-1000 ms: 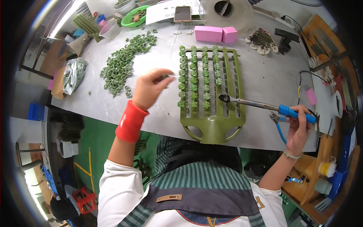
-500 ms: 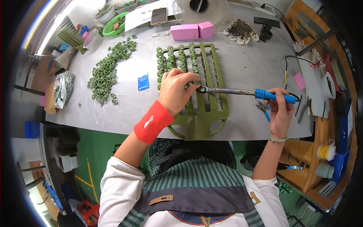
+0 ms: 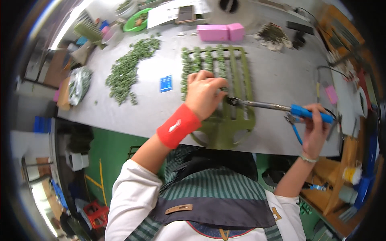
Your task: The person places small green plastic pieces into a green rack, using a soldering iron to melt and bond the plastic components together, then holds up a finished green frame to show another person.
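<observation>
A green plastic rack [image 3: 226, 130] with long parallel bars lies on the table before me, several of its bars lined with small green leaf-like pieces [image 3: 209, 60]. Over its middle, my left hand [image 3: 205, 92] is closed in a pinch at a row. Whatever sits between those fingertips is hidden. My right hand [image 3: 315, 128] grips the blue handle of a soldering iron [image 3: 269, 106], which lies level across the rack's right side. Its dark tip is close to my left fingertips; I cannot tell whether they touch.
Loose green pieces [image 3: 128, 68] form a long heap on the left, beside a small blue packet [image 3: 165, 83]. Pink blocks [image 3: 213, 33], a phone [image 3: 186, 14] and dirty gloves [image 3: 273, 36] lie behind the rack. Blue-handled pliers [image 3: 295, 130] rest near my right hand. A bagged bundle [image 3: 79, 85] stands far left.
The whole view has shifted, so the scene sits further right. Against the rack, the soldering iron's tip has drawn slightly back toward me and right. My left hand keeps its pinch.
</observation>
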